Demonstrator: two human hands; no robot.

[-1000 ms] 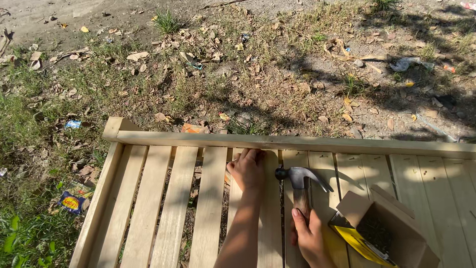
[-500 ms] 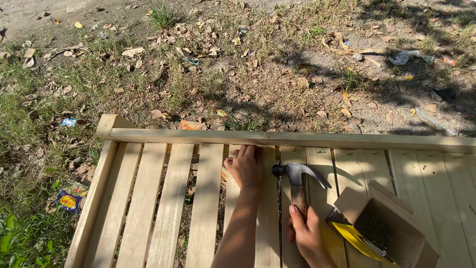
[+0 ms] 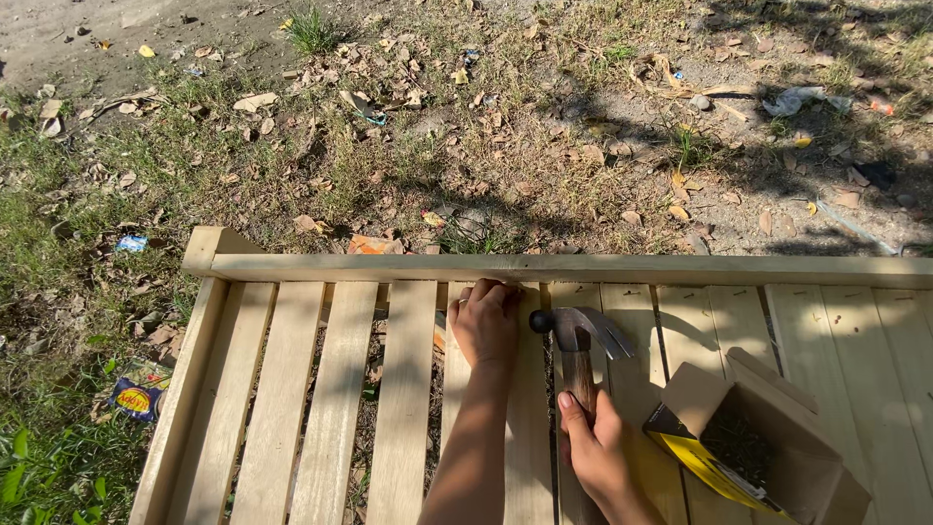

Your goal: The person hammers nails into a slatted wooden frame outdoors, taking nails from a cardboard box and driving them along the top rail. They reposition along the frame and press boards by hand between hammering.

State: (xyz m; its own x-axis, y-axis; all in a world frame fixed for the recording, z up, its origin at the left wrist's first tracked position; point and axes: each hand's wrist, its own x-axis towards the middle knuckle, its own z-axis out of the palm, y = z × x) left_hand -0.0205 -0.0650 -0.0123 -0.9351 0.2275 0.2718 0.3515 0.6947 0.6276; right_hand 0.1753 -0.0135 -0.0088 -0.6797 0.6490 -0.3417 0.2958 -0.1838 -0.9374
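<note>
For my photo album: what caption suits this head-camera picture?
Left hand steadies a pale wooden slat while the right hand grips a claw hammer beside an open cardboard box.

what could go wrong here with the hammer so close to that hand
1. The left hand rests on a slat right beside the hammer head, so a glancing blow may hit the fingers.
2. The right hand grips the handle high, near the head, which may weaken the swing.
3. The open cardboard box sits close by the right hand; a swing might knock it.
</note>
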